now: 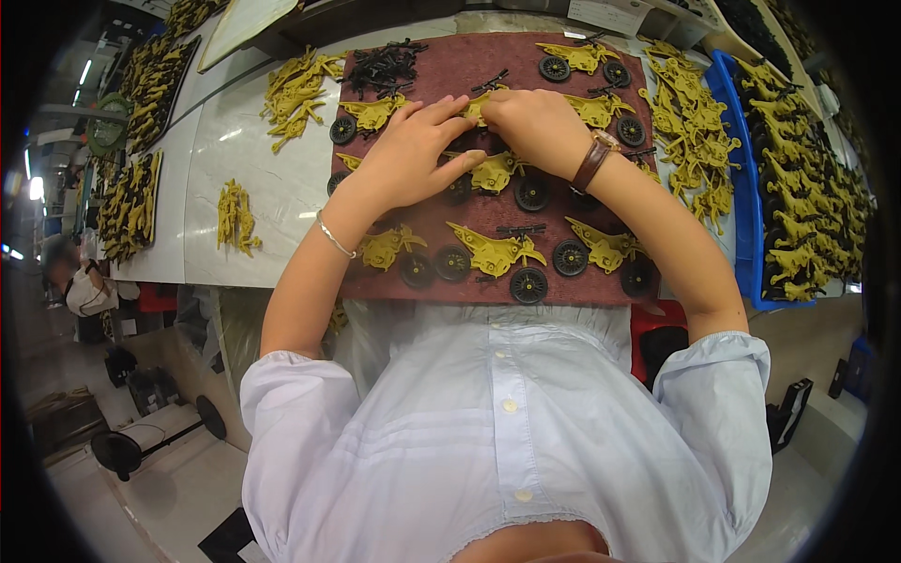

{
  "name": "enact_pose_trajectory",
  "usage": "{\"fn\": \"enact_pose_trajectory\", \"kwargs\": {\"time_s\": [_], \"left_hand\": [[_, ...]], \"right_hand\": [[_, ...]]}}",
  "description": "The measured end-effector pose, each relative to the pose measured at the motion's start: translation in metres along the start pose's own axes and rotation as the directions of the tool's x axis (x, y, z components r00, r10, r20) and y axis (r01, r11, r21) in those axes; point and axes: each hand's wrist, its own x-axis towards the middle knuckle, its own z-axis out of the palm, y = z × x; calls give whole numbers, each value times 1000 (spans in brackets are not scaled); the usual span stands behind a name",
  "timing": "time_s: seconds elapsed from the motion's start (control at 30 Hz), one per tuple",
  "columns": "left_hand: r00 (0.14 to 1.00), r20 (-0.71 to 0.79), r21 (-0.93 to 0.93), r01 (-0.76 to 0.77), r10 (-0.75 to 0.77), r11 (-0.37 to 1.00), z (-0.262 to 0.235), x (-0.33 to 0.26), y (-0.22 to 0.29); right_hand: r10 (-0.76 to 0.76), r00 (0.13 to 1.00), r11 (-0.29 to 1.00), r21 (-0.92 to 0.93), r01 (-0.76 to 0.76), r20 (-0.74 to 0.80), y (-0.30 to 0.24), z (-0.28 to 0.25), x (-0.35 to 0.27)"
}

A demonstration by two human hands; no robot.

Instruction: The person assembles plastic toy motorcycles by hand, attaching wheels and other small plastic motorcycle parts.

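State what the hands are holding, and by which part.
Both hands, left hand and right hand, pinch a yellow toy motorbike piece between their fingertips; which part cannot be told.

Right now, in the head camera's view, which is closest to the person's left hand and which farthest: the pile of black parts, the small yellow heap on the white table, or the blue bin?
1. Pile of black parts: just beyond the left hand, on the brown mat.
2. Small yellow heap: out to the left on the white table.
3. Blue bin: far right, past the right hand.
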Motion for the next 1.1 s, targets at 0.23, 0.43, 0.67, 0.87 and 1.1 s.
{"fn": "enact_pose_trajectory", "kwargs": {"time_s": [0.23,0.43,0.67,0.87,1.1], "left_hand": [[957,-289,-281,-81,-4,956,-13,30,27],[958,-285,-353,-68,-38,933,-9,62,44],[947,-206,-666,47,-245,744,-6,83,42],[941,-251,-651,8,-226,759,4,103,37],[943,-318,-272,-186,95,944,47,144,6]], "right_hand": [[456,819,23,916,-401,347,9,-38,-12],[423,815,-265,914,-306,396,2,-53,-23],[391,891,4,968,-252,230,39,-55,-41],[329,943,729,648,-220,-51,57,-67,-35],[289,946,925,297,-236,-149,104,-57,-35]]}}
